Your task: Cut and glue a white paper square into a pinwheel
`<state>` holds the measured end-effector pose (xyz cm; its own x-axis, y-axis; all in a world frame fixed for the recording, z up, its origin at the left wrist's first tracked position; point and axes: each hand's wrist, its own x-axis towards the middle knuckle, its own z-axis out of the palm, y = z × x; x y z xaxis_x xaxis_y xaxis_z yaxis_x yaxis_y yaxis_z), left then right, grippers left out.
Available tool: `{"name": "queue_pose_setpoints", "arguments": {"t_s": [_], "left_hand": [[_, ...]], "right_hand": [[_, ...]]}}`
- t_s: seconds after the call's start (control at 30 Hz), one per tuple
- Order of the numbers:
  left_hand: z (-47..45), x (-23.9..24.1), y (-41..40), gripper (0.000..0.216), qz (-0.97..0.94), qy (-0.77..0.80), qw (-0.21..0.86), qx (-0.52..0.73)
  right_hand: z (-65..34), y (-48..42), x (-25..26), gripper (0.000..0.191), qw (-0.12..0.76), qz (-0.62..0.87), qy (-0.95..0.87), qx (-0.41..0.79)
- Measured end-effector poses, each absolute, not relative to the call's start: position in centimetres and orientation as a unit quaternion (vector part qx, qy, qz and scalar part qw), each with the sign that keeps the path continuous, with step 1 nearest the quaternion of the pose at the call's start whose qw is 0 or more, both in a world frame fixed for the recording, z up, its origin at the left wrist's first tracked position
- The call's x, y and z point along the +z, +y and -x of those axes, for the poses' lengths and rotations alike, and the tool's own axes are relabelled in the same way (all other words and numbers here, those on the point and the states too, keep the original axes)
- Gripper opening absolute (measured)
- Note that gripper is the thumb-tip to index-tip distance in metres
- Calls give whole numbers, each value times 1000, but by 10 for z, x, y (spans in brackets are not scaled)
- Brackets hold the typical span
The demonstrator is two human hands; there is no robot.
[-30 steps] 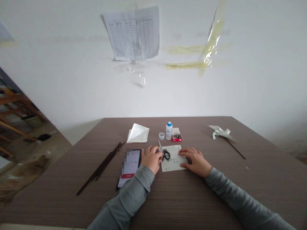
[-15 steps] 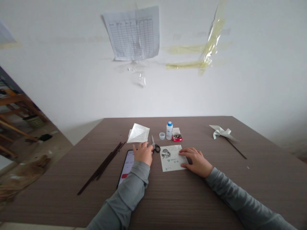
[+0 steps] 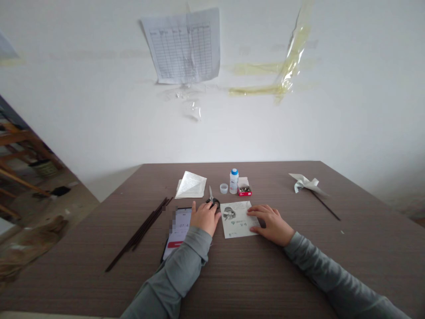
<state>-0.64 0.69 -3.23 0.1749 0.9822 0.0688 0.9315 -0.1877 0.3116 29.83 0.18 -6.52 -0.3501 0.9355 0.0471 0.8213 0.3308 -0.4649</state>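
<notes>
A printed square of paper lies flat on the brown table. My right hand rests on its right edge, fingers stretched out flat. My left hand sits just left of the paper, fingers loosely curled over the black handles of a small pair of scissors that lie on the table, blades pointing away from me. A phone with a lit screen lies under my left wrist.
Dark thin sticks lie at the left. Folded printed sheets, a small cap, a white bottle with a blue cap and a red box of pins stand behind. A paper pinwheel on a stick lies far right.
My left hand carried the scissors off the paper to the left and set them on the table beside it. My right hand stayed on the paper.
</notes>
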Motion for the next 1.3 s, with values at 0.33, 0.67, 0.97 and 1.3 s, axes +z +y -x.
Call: {"name": "queue_pose_setpoints", "arguments": {"t_s": [0.33, 0.67, 0.97, 1.3], "left_hand": [[2, -30, 24, 52, -749, 655, 78, 60], [10, -26, 43, 58, -744, 661, 91, 42], [9, -13, 44, 58, -740, 665, 96, 18], [-9, 5, 17, 55, -779, 614, 118, 48]], "right_hand": [[-297, 2, -64, 56, 140, 557, -796, 191], [-299, -1, -67, 51, 156, 547, -802, 185], [-298, 0, -69, 54, 156, 549, -801, 182], [-300, 2, -69, 53, 154, 544, -804, 184]]}}
